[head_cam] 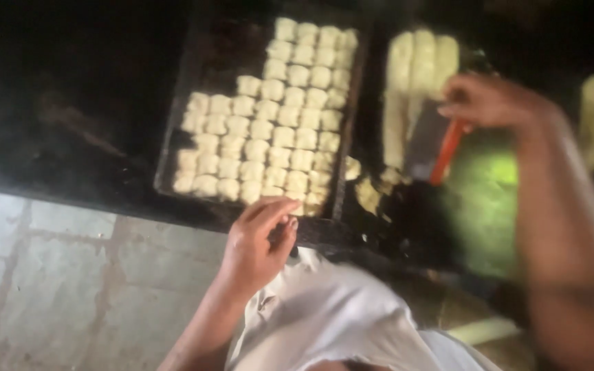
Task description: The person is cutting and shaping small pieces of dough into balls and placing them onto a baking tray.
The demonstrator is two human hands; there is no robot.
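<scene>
Right hand (pixel 489 102) closed around the top of a scraper (pixel 434 148): orange handle, flat grey blade pointing down toward the dark worktop (pixel 70 124). Motion blur heavy here, exact finger placement not readable. Blade sits just beside long pale dough strips (pixel 417 69) lying side by side, upper right of the worktop. A few small cut dough bits (pixel 366 189) loose below the strips, near the blade tip. Green blurred patch (pixel 489 199) under the right forearm, kind not identifiable.

Left hand (pixel 259 237) empty, fingers loosely curled and half open, hovering at the near edge of a dark baking tray (pixel 173 130). Fingertips just short of the nearest dough pieces, contact not clear.

Tray mostly filled with small square dough pieces (pixel 269 130) in tight rows; upper left corner bare. Tray left of the strips, close alongside.

White garment (pixel 331 316) at bottom centre. Grey tiled floor (pixel 56 275) lower left, below the worktop edge.
</scene>
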